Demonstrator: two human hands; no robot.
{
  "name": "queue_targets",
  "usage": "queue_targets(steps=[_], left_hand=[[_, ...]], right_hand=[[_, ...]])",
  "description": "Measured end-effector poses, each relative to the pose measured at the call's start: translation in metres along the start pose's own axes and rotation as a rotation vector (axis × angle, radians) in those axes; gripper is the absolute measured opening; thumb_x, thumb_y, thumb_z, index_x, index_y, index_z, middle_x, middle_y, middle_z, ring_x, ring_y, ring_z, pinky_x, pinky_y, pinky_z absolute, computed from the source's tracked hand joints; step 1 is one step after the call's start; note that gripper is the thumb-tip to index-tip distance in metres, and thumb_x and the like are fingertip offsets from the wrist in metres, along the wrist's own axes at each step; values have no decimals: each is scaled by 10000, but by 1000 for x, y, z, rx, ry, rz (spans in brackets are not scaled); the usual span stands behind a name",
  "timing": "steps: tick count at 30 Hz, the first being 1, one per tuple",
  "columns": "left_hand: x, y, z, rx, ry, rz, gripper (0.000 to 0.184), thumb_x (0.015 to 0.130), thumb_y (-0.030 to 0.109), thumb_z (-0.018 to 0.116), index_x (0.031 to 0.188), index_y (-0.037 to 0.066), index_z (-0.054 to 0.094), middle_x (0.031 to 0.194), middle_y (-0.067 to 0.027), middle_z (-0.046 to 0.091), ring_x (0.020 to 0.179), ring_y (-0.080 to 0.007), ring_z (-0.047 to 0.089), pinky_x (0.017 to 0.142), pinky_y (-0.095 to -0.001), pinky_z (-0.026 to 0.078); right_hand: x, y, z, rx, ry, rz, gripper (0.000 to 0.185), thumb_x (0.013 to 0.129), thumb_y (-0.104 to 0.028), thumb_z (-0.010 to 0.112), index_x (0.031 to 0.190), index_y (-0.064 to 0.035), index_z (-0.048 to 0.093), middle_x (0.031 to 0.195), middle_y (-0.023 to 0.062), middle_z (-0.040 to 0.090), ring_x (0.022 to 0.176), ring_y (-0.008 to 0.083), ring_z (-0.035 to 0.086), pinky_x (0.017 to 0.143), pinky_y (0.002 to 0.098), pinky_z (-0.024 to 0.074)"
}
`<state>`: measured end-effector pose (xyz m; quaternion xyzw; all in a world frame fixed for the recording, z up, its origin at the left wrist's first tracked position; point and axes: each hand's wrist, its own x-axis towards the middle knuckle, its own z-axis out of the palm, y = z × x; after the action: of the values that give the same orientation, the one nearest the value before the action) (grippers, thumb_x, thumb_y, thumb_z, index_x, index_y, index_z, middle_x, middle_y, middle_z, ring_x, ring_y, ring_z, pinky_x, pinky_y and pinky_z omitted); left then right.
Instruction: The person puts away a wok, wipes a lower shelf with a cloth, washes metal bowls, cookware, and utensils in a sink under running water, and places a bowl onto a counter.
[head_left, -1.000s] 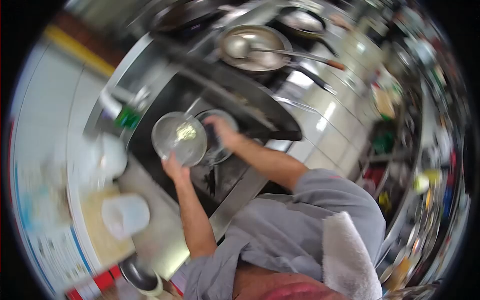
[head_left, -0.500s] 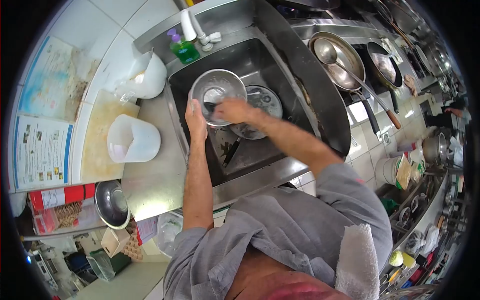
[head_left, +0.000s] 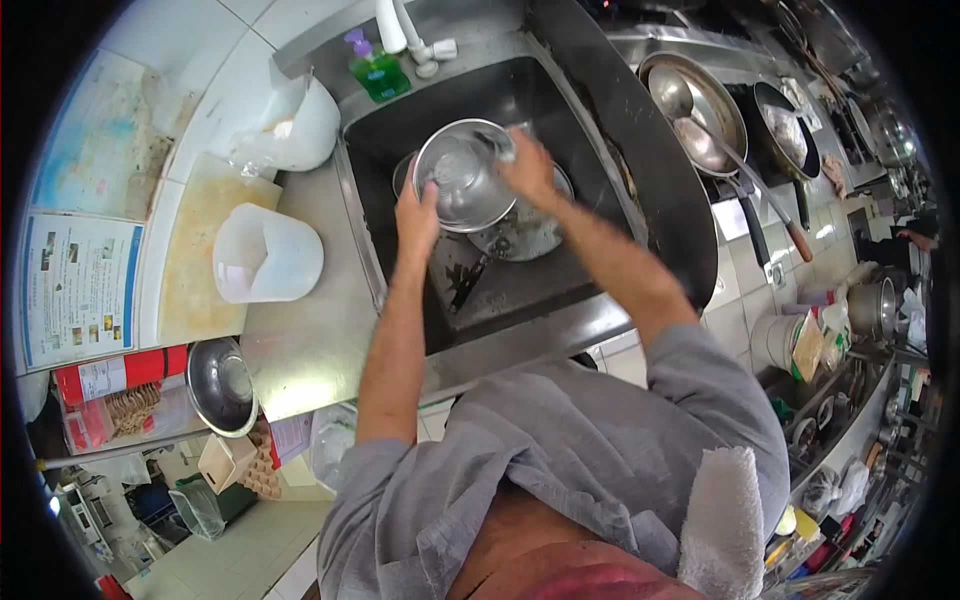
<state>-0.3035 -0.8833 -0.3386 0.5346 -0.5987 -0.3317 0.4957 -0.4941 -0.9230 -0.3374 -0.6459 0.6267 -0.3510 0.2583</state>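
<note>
Over the sink a round stainless steel mixing bowl is tilted with its inside facing me. My left hand grips the bowl's near left rim, thumb on the inner side. At the right rim is my right hand, its fingers closed and blurred by motion; a small greyish thing seems to be at the fingertips, but I cannot tell what. Beneath the bowl, partly hidden, a frying pan with a black handle lies in the sink, dark scraps near the handle.
A green soap bottle stands by the tap behind the sink. On the left counter are a cut white plastic container and a white jug. Right, pans and a ladle rest on the stove.
My right hand has moved from inside the bowl out to its right rim. The bowl has shifted right and turned, its inside showing more. The head view has shifted slightly.
</note>
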Motion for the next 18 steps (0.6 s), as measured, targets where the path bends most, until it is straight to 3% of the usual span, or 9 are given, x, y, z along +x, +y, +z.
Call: queue_targets(steps=[2,6,8,10,12,13,15,16,18], left_hand=[[15,23,-3,164,-162,-6,367,863,104,449,1228,82,489,1183,-148,543,1092,-283,523,934,-332,387],[44,58,8,323,-77,276,303,862,131,506,1158,92,556,1113,-164,577,1047,-284,551,886,-313,420],[43,68,16,373,-4,300,292,854,129,517,1138,84,567,1093,-155,588,1023,-282,563,875,-319,430],[42,64,26,430,134,342,267,829,114,546,1086,63,596,1061,-140,606,975,-285,585,848,-332,451],[29,52,41,412,185,306,270,815,86,550,1078,54,600,1064,-146,604,982,-287,583,853,-334,450],[23,37,49,415,191,300,272,811,78,551,1078,52,599,1064,-148,604,985,-288,581,854,-336,450],[1,9,58,410,206,247,346,756,-10,504,1084,66,583,1096,-133,588,991,-316,565,823,-377,457],[-8,-7,55,420,218,149,366,750,-14,496,1105,54,555,1072,-154,590,977,-337,563,822,-387,455],[-24,-37,40,482,207,-159,399,746,-4,495,1144,21,485,1028,-201,588,957,-376,556,819,-415,446]], right_hand=[[26,-17,-22,-352,-59,-622,334,664,-180,661,970,-138,533,906,72,589,843,312,588,703,404,476],[45,-46,-41,-556,-94,-923,332,644,-144,658,952,-134,536,831,81,568,822,277,593,690,387,475],[42,-25,-31,-190,283,-560,398,636,-139,685,1007,-117,541,916,86,593,869,318,583,717,397,469],[18,7,9,166,370,85,475,647,-146,702,1085,-80,530,1023,123,596,913,331,581,768,384,463],[-22,31,66,585,428,475,506,669,-156,692,1116,-8,508,1060,166,590,932,316,577,803,368,454],[-42,39,98,763,390,675,537,673,-115,670,1144,47,468,1039,186,580,920,273,572,815,352,449],[-75,47,125,1544,76,1110,589,673,-80,655,1197,53,420,1063,182,559,922,276,567,793,372,460],[-86,50,119,1541,75,1116,589,673,-80,655,1197,53,420,1063,182,559,922,276,567,793,372,460],[-100,59,89,1107,-272,939,520,694,-51,614,1181,2,441,946,131,591,819,237,587,689,361,485]])
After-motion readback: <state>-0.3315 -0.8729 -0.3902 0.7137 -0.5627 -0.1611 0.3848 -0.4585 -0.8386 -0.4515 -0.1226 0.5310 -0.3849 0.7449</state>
